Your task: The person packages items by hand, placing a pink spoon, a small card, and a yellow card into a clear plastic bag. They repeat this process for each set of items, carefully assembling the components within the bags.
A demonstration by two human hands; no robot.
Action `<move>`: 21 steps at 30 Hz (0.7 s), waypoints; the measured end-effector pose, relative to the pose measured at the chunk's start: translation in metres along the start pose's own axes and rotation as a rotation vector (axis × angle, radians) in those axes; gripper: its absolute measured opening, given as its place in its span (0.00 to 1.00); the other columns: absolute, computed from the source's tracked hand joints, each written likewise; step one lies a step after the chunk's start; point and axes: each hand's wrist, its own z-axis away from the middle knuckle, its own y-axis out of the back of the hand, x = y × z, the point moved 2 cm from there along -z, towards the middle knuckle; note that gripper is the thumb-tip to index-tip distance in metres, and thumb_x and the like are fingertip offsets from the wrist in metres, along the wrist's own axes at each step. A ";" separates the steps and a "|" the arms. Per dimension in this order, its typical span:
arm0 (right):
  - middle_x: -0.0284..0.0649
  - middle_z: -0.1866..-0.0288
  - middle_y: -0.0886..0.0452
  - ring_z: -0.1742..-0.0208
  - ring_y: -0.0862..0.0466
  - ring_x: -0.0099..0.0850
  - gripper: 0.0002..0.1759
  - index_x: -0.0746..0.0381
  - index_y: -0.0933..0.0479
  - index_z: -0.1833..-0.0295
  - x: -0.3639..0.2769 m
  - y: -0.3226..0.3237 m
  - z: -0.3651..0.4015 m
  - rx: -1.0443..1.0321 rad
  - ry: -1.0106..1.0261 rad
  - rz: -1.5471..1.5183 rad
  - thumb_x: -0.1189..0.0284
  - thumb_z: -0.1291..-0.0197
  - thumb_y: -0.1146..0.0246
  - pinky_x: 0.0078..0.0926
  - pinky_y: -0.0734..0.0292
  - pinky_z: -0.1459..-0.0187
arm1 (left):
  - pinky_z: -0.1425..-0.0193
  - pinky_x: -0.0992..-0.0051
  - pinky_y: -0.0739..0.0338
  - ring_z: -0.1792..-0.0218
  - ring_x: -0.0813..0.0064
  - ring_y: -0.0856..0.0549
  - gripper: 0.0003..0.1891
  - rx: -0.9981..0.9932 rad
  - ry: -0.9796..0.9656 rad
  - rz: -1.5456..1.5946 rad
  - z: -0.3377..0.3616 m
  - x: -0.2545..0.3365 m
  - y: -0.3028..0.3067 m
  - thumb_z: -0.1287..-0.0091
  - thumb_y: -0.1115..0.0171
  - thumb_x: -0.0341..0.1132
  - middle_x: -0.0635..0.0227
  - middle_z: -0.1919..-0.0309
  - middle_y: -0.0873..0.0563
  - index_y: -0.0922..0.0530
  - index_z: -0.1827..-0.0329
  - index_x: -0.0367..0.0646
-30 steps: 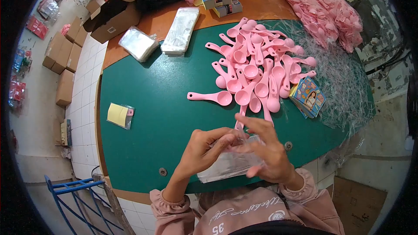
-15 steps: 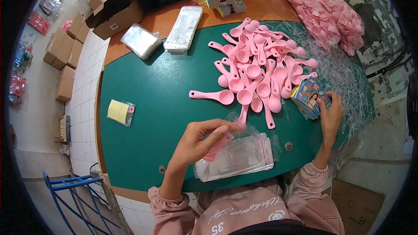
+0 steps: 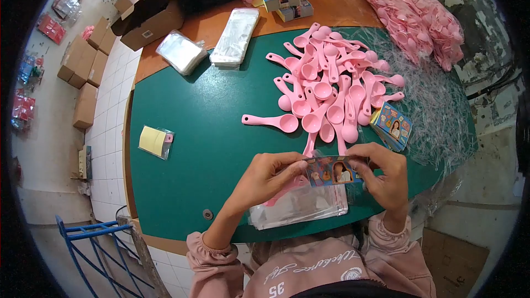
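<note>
My left hand (image 3: 264,177) pinches the top of a clear plastic bag, most of it hidden behind the fingers and card. A pink measuring spoon (image 3: 286,190) shows below these fingers, apparently inside that bag. Between finger and thumb, my right hand (image 3: 385,174) grips a printed card (image 3: 332,171) at its right end. The card's left end meets my left fingertips at the bag's mouth. Underneath lies a stack of clear plastic bags (image 3: 301,209). Just beyond my hands is a heap of pink measuring spoons (image 3: 323,91), with a pile of printed cards (image 3: 393,124) at its right.
A packed bag with a yellow card (image 3: 156,141) lies at left. Stacks of clear bags (image 3: 234,38) and bundled cards (image 3: 287,3) sit farther back. Sacks of pink spoons (image 3: 417,27) and plastic wrapping (image 3: 436,110) occupy the right. A blue metal frame (image 3: 96,232) stands beside the table.
My right hand has left the card pile with one card and moved left and nearer to me, bringing it to the bag's mouth. My left hand stays at the bag.
</note>
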 end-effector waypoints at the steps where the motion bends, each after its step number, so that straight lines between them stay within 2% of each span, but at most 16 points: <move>1: 0.41 0.70 0.21 0.73 0.21 0.28 0.08 0.65 0.23 0.62 0.001 -0.001 0.000 -0.033 0.014 0.001 0.80 0.50 0.37 0.22 0.26 0.72 | 0.61 0.81 0.26 0.67 0.84 0.22 0.14 -0.008 -0.044 -0.010 -0.001 0.000 -0.002 0.32 0.48 0.35 0.68 0.69 0.17 0.22 0.56 0.32; 3: 0.42 0.70 0.22 0.73 0.21 0.31 0.07 0.65 0.23 0.63 0.001 -0.002 0.001 -0.068 0.026 0.005 0.80 0.50 0.37 0.23 0.27 0.71 | 0.63 0.81 0.27 0.68 0.84 0.22 0.14 -0.017 -0.088 -0.016 -0.002 -0.002 -0.008 0.33 0.47 0.36 0.68 0.69 0.16 0.22 0.56 0.33; 5: 0.42 0.70 0.25 0.71 0.22 0.34 0.09 0.65 0.24 0.61 -0.001 -0.009 0.001 -0.228 0.055 0.018 0.77 0.49 0.37 0.26 0.27 0.68 | 0.66 0.74 0.25 0.72 0.73 0.16 0.15 -0.084 -0.176 0.062 -0.003 -0.004 -0.016 0.35 0.45 0.35 0.58 0.71 0.16 0.24 0.48 0.40; 6: 0.42 0.70 0.25 0.71 0.22 0.34 0.09 0.65 0.24 0.61 -0.002 -0.012 0.000 -0.229 0.056 0.018 0.77 0.49 0.37 0.26 0.27 0.68 | 0.66 0.74 0.25 0.72 0.73 0.16 0.15 -0.084 -0.176 0.062 -0.001 0.000 -0.017 0.35 0.45 0.35 0.58 0.71 0.16 0.24 0.48 0.40; 8: 0.41 0.70 0.27 0.69 0.23 0.36 0.13 0.63 0.25 0.56 0.000 -0.025 0.000 -0.431 -0.048 -0.085 0.75 0.49 0.37 0.27 0.27 0.66 | 0.66 0.71 0.25 0.71 0.61 0.16 0.22 -0.075 -0.130 -0.120 0.003 0.007 -0.019 0.35 0.44 0.37 0.56 0.69 0.16 0.32 0.39 0.44; 9: 0.42 0.69 0.26 0.71 0.24 0.37 0.13 0.63 0.27 0.57 0.004 -0.029 0.000 -0.465 -0.042 -0.045 0.73 0.49 0.36 0.28 0.28 0.68 | 0.67 0.69 0.26 0.71 0.52 0.18 0.30 -0.103 -0.144 -0.167 0.001 0.001 -0.021 0.36 0.44 0.39 0.55 0.70 0.16 0.43 0.31 0.47; 10: 0.42 0.69 0.26 0.71 0.24 0.37 0.13 0.63 0.27 0.57 0.010 -0.035 0.000 -0.467 -0.041 -0.046 0.73 0.49 0.36 0.28 0.28 0.68 | 0.67 0.69 0.26 0.71 0.52 0.18 0.30 -0.101 -0.144 -0.166 0.003 0.000 -0.022 0.36 0.44 0.39 0.55 0.70 0.16 0.43 0.31 0.47; 12: 0.43 0.70 0.26 0.73 0.25 0.34 0.12 0.65 0.29 0.64 0.014 -0.043 0.002 -0.280 0.126 -0.111 0.72 0.52 0.34 0.26 0.30 0.70 | 0.67 0.67 0.26 0.73 0.52 0.18 0.36 0.003 -0.124 -0.193 0.008 0.001 -0.023 0.38 0.41 0.42 0.55 0.72 0.16 0.50 0.29 0.48; 13: 0.43 0.70 0.26 0.73 0.25 0.34 0.12 0.65 0.29 0.64 0.014 -0.040 0.002 -0.280 0.126 -0.110 0.72 0.52 0.34 0.26 0.30 0.70 | 0.67 0.67 0.26 0.73 0.52 0.18 0.36 0.003 -0.124 -0.193 0.011 0.001 -0.023 0.38 0.41 0.42 0.55 0.72 0.16 0.50 0.29 0.48; 15: 0.41 0.69 0.25 0.71 0.25 0.26 0.14 0.66 0.28 0.65 0.019 -0.035 0.005 -0.599 -0.101 -0.187 0.72 0.54 0.31 0.22 0.30 0.69 | 0.68 0.68 0.25 0.74 0.53 0.18 0.40 -0.047 -0.113 -0.433 0.015 0.000 -0.020 0.39 0.39 0.42 0.54 0.74 0.16 0.54 0.29 0.48; 16: 0.41 0.69 0.25 0.71 0.25 0.26 0.14 0.66 0.28 0.65 0.022 -0.031 0.007 -0.598 -0.102 -0.185 0.72 0.54 0.31 0.22 0.30 0.69 | 0.68 0.68 0.25 0.74 0.53 0.18 0.40 -0.048 -0.114 -0.433 0.019 -0.002 -0.012 0.39 0.39 0.42 0.54 0.74 0.16 0.54 0.29 0.48; 18: 0.37 0.70 0.23 0.69 0.24 0.20 0.17 0.65 0.24 0.60 0.032 -0.025 0.010 -0.466 -0.275 -0.232 0.72 0.56 0.29 0.19 0.29 0.68 | 0.61 0.69 0.23 0.68 0.59 0.15 0.42 -0.201 -0.069 -0.197 0.030 -0.006 0.007 0.43 0.35 0.39 0.54 0.70 0.15 0.51 0.30 0.44; 19: 0.37 0.70 0.23 0.69 0.24 0.20 0.17 0.65 0.24 0.60 0.036 -0.025 0.012 -0.465 -0.277 -0.233 0.72 0.56 0.29 0.19 0.29 0.68 | 0.59 0.71 0.22 0.66 0.66 0.14 0.41 -0.215 -0.016 -0.102 0.033 -0.007 0.015 0.44 0.33 0.34 0.56 0.68 0.15 0.48 0.31 0.43; 21: 0.33 0.71 0.22 0.68 0.24 0.19 0.16 0.67 0.22 0.60 0.039 -0.025 0.011 -0.321 -0.307 -0.600 0.74 0.55 0.29 0.18 0.29 0.68 | 0.58 0.72 0.21 0.64 0.68 0.15 0.39 -0.164 -0.042 -0.028 0.039 -0.019 0.021 0.44 0.34 0.31 0.58 0.67 0.16 0.47 0.32 0.43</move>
